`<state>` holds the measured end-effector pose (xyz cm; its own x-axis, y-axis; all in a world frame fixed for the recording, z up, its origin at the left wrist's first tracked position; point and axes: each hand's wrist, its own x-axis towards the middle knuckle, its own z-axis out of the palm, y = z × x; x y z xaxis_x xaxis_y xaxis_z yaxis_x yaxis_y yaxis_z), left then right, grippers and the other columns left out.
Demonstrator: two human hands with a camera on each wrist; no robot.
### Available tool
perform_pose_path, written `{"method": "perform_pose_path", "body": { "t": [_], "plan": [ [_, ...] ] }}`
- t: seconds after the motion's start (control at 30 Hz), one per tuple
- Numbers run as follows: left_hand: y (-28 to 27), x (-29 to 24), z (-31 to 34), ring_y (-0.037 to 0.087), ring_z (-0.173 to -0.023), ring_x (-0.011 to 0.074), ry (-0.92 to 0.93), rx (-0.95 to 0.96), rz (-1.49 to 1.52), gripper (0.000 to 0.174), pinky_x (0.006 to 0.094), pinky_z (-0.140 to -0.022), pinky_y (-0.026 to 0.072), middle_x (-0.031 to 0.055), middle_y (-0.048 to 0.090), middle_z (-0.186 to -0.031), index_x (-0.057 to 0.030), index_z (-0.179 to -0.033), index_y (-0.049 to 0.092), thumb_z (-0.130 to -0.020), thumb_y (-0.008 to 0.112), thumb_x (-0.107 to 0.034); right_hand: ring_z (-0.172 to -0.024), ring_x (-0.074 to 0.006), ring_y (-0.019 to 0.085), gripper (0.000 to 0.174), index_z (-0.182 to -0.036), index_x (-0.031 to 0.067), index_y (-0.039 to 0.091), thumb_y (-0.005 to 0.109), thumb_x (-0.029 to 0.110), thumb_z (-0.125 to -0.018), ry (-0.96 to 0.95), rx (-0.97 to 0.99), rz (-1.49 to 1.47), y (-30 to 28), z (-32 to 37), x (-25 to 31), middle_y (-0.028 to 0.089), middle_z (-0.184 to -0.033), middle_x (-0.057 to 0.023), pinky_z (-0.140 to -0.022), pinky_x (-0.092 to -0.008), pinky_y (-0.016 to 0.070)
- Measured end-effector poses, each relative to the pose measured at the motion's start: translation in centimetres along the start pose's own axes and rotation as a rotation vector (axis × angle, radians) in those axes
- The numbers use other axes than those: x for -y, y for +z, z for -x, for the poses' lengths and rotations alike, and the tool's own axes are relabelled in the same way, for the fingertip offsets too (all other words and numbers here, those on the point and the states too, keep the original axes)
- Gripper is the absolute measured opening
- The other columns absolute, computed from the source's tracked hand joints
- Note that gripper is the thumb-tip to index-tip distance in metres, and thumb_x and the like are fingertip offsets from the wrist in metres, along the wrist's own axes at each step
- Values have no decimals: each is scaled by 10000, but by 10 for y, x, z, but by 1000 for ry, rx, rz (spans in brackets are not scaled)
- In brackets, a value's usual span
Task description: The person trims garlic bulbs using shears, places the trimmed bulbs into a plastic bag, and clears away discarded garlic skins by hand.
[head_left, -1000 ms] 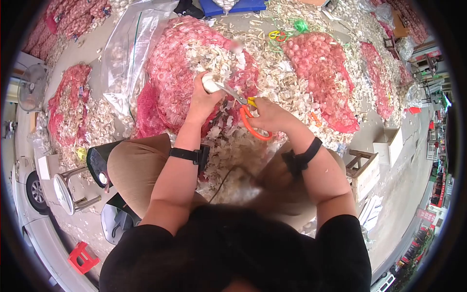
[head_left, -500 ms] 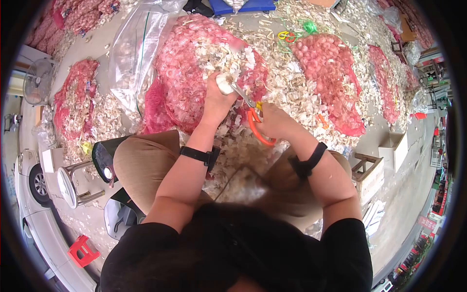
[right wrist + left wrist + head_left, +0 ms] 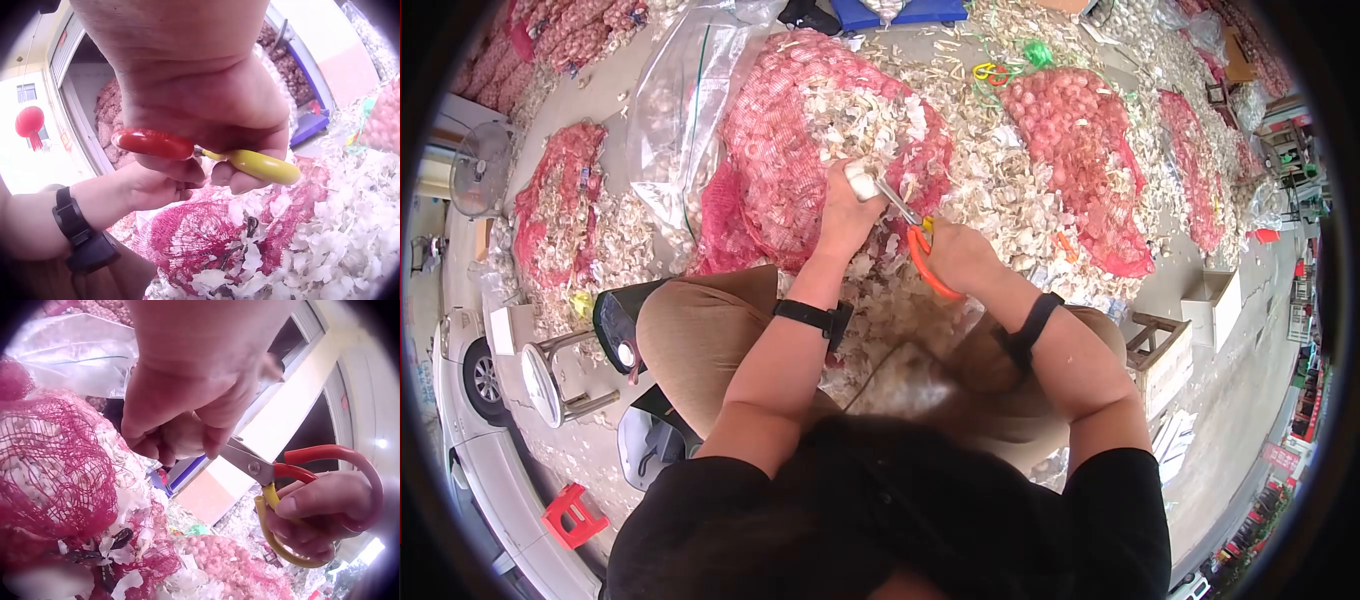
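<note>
My left hand grips a white garlic bulb above the big red net sack. In the left wrist view the bulb is partly hidden by curled fingers. My right hand holds scissors with one orange-red handle and one yellow handle. The blades reach the bulb's side, their tips hidden behind the left fingers. In the right wrist view the right hand curls round both handles.
Loose papery skins cover the ground around the sack. A second net sack lies to the right, a clear plastic bag to the left. A stool stands at left, a wooden stool and a white box at right.
The head view has shifted, moving the scene slightly right. Both hands still hold the bulb and scissors; the scissor handles look closer together than a second ago.
</note>
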<state>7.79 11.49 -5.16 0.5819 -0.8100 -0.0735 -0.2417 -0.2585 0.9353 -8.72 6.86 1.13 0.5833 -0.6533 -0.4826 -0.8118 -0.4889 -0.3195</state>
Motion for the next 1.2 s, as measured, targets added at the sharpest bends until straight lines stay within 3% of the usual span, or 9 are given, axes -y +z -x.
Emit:
{"method": "perform_pose_path", "body": {
  "t": [0.1,0.27,0.33,0.5,0.73,0.83,1.07,1.13,1.2],
  "plan": [
    [3,17,-5,549,-919,210,61,8,12,692,308,-803,461,148,530,-1034,5,-1250,288,-708,708,-91,-874,-363,627,400,-934,-51,564,475,335,-876,-22,-7,-20,14,-14,-12,626,-889,-241,-774,-423,496],
    [2,6,-3,548,-967,225,29,34,79,724,321,-829,459,162,524,-1078,9,-1253,309,-675,735,-84,-826,-355,636,319,-863,-7,593,498,298,-861,-116,-26,-97,19,-27,-28,631,-830,-226,-739,-439,490],
    [3,5,-2,545,-967,212,-7,63,124,726,313,-827,459,152,525,-1078,0,-1256,310,-672,735,-75,-824,-366,630,345,-935,-43,544,515,290,-851,-214,249,-406,14,-34,-35,625,-855,-243,-746,-448,480],
    [-2,16,-9,539,-929,172,-158,128,517,747,287,-816,457,109,530,-1053,-28,-1277,297,-670,731,-49,-882,-388,594,400,-1065,-30,457,498,320,-876,-1,124,-241,14,-28,-35,591,-964,-256,-758,-424,454],
    [6,21,-11,527,-952,166,-54,90,393,740,287,-824,454,114,518,-1078,-42,-1289,288,-687,718,-54,-1022,-418,539,521,-1100,-88,414,456,388,-893,-3,-11,-17,13,-25,-31,532,-1068,-311,-892,-435,423],
    [7,21,-11,528,-959,172,-61,89,386,733,289,-833,451,116,520,-1084,-43,-1288,289,-692,716,-63,-1116,-379,503,536,-1151,-95,394,503,337,-853,62,4,55,6,-22,-24,486,-1178,-282,-952,-402,410],
    [5,13,-8,524,-983,179,-57,106,320,705,303,-859,448,118,503,-1100,-47,-1292,267,-715,671,-2,-1108,-382,508,526,-1142,-102,395,526,311,-844,56,10,19,5,-20,-23,492,-1167,-280,-945,-405,415],
    [7,6,-3,525,-980,179,-49,116,303,702,302,-855,450,117,503,-1099,-51,-1291,272,-715,672,-2,-1052,-416,519,551,-1092,-87,428,462,426,-893,-29,-97,22,10,-21,-26,516,-1083,-316,-893,-443,429],
    [11,1,2,527,-972,178,-16,146,138,695,298,-835,458,111,507,-1086,-54,-1286,285,-714,676,-5,-1050,-414,521,549,-1095,-86,426,465,423,-892,-31,-90,41,9,-22,-26,514,-1087,-312,-893,-442,430]
  ]
}}
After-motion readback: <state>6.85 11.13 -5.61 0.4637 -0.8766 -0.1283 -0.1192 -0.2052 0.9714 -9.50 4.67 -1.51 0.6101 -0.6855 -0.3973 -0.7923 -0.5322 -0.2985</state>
